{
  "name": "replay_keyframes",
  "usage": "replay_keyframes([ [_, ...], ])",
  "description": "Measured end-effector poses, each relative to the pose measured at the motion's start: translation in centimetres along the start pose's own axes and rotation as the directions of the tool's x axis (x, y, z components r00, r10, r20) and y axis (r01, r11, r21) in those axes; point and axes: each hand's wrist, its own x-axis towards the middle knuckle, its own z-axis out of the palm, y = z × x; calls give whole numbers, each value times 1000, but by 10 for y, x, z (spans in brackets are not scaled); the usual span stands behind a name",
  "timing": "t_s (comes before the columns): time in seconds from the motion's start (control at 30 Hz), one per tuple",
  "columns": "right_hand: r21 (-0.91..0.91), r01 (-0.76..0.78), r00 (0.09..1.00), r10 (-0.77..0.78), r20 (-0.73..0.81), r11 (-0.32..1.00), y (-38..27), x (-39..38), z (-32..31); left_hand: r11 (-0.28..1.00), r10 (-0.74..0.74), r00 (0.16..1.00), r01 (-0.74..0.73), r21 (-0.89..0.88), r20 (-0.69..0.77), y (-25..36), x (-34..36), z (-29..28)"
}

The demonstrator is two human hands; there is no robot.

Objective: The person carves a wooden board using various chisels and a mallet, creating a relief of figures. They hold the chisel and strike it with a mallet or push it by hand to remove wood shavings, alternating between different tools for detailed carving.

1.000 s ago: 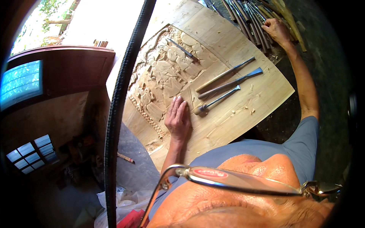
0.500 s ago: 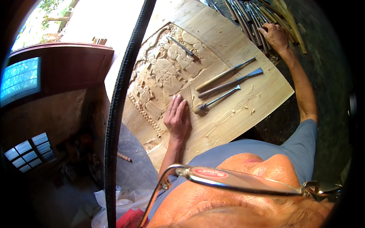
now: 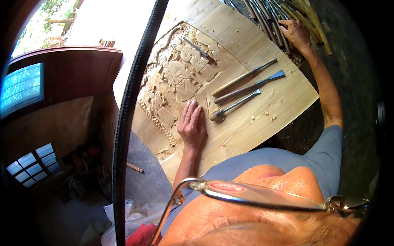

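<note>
A pale wooden board (image 3: pixel 254 127) carries a relief carving (image 3: pixel 176 74) on its upper left part. My left hand (image 3: pixel 191 125) lies flat and open on the board at the carving's lower edge. Beside it lie three chisels: one light-handled (image 3: pixel 234 84), one dark with a flat blade (image 3: pixel 240 90), one short with a round handle (image 3: pixel 217 115). A slim dark tool (image 3: pixel 197 48) rests on the carving. At the top right, my right hand (image 3: pixel 295 33) has its fingers bent closed among a pile of chisels and gouges (image 3: pixel 273 26); what they grip is hidden.
A red-brown panel (image 3: pixel 82 69) and a bright opening onto trees stand at the left. Below are a dark room with a window (image 3: pixel 33 164), a grey surface (image 3: pixel 145 156) with a short stick, and plastic bags (image 3: pixel 135 217). A black cord (image 3: pixel 133 90) crosses the view.
My right hand first dipped slightly, then rose back, its fingers shifting among the piled tools. My left hand has crept a little up the board and stays flat.
</note>
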Motion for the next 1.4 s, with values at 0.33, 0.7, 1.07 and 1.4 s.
replay_keyframes([
  [0.33,-22,-60,992,62,110,998,-14,51,24,1000,-11,1000,11,-12,-2,1,1,3],
  [0.7,148,-69,994,56,91,987,14,66,74,1000,0,1000,0,5,10,0,1,2],
  [1.07,129,-85,984,62,169,988,-21,65,49,1000,19,1000,-19,6,-3,0,2,1],
  [1.4,-90,-112,987,101,-124,990,29,18,-26,1000,-11,1000,11,-11,-11,1,1,1],
])
